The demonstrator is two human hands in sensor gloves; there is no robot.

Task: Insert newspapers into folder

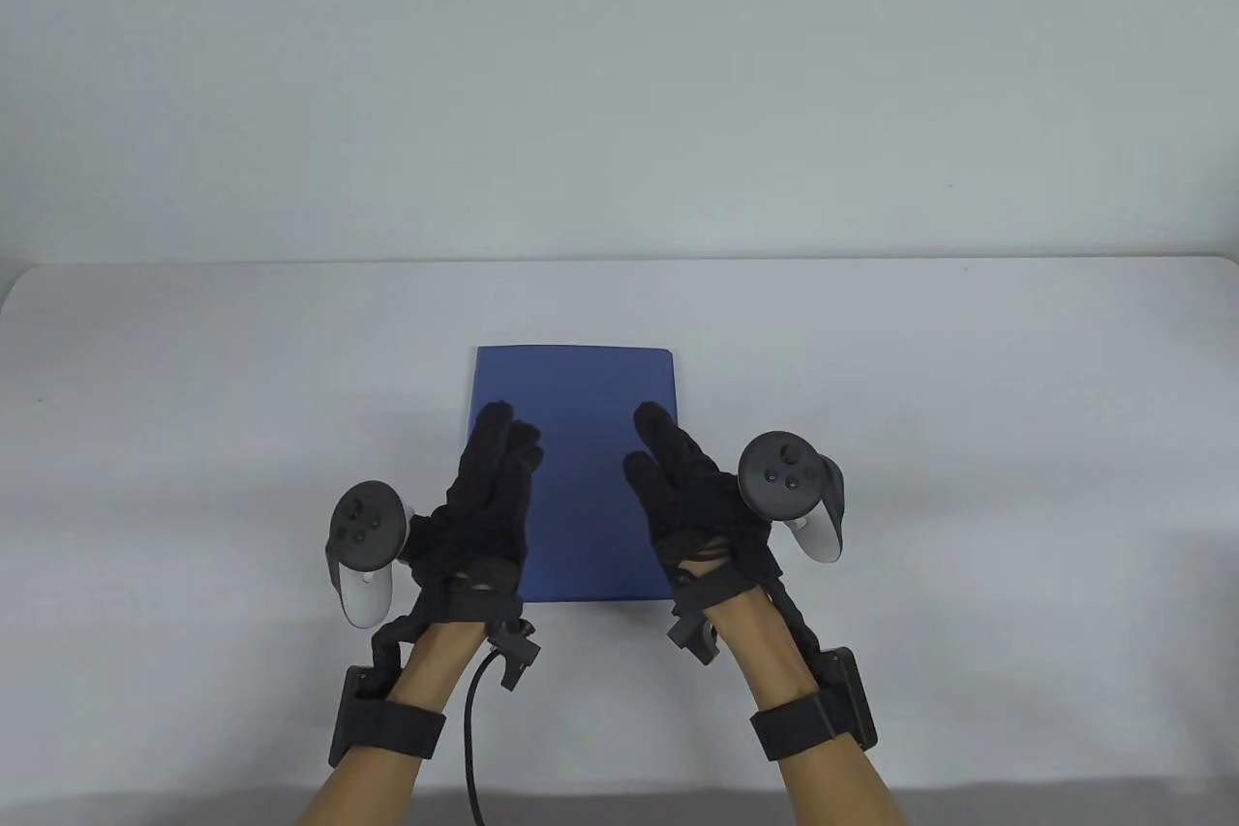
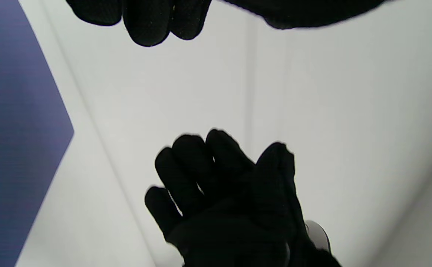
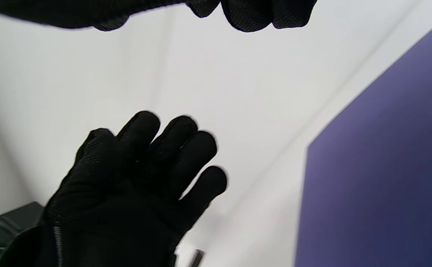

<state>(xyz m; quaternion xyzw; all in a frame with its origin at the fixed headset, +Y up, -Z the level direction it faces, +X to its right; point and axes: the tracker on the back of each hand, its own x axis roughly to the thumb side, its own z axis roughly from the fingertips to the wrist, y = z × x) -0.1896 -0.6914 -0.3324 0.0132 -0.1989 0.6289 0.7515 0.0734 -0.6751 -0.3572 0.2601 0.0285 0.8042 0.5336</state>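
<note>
Both hands raised over the near half of the table, palms facing each other: left hand and right hand with fingers spread, holding nothing. Between and beneath them, blue folder lying closed and flat, mid-table toward the near edge. No newspapers visible. Probably light, thin, slick-covered; best lifted at a free edge or corner.

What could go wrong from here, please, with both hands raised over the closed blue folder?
No newspapers are in view, so there may be nothing to insert. The blue folder lies closed and flat on the table; with the left hand and right hand both open, it might slide when its cover is lifted.
</note>
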